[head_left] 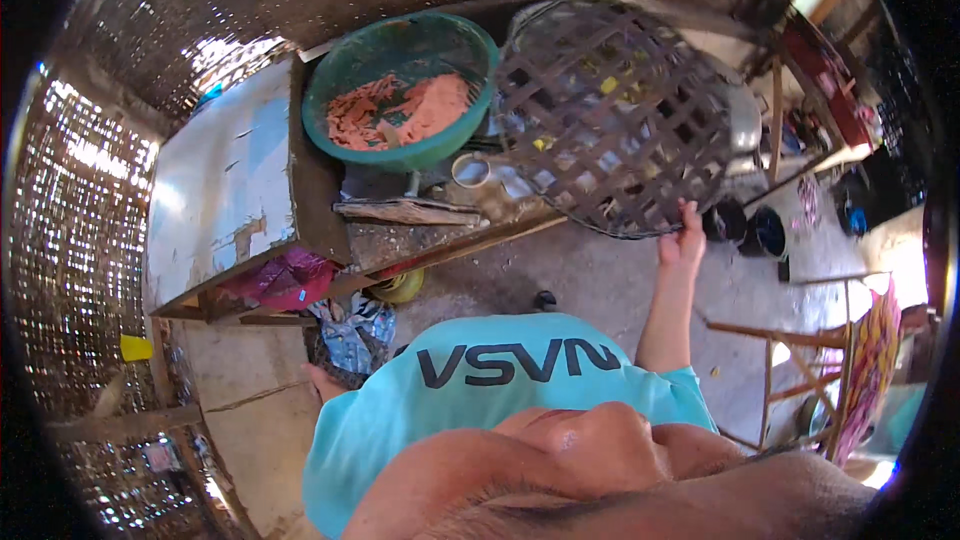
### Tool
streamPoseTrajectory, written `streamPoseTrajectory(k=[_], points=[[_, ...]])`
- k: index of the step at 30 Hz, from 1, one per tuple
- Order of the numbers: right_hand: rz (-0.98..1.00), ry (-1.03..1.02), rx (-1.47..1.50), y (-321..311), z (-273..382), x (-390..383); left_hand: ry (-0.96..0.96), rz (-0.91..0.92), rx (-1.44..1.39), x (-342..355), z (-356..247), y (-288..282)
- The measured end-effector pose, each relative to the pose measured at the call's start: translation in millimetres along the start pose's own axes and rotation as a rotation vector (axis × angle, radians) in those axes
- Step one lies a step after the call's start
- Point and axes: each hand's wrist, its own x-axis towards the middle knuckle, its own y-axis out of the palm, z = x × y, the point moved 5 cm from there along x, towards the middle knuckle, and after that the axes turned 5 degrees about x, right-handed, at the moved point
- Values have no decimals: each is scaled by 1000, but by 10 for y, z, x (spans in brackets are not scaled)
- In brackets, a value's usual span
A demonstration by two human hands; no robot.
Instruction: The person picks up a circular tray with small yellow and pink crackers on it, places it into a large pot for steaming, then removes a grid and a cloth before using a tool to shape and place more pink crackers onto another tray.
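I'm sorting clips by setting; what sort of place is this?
Probably a rustic kitchen or work shed, judging by the light-pierced brown woven wall, the round green plastic basin of crumbly pinkish-orange material, and the round brown lattice tray.

- Left hand [321, 381], lower left: mostly hidden by the shirt [400, 425].
- Yellow things [608, 86], upper centre: half-hidden behind woven basket [640, 155].
- Dark object [544, 300], centre: too small to tell.

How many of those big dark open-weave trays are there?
1: the dark lattice tray, right of the green basin, its lower rim held in the right hand. Others could be hidden behind it.
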Motion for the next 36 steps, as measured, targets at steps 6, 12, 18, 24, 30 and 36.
streamPoseTrajectory(k=[6,12,18,24,30,36], points=[[25,302,-74,784,-1212,691,-31,50,-265,151,574,-303],[21,423,-38,1120,-1953,1336,-145,-61,-288,-435,909,-288],[74,437,-15,1366,-2148,1498,-227,-165,-354,-1097,1407,-357],[338,576,-140,1193,-2028,1489,-250,-183,-376,-1688,1466,-145],[454,783,-213,996,-1947,1378,-250,-277,-351,-1958,1192,-31],[560,956,-468,796,-2107,1117,-191,-345,-308,-1624,1365,-63]])
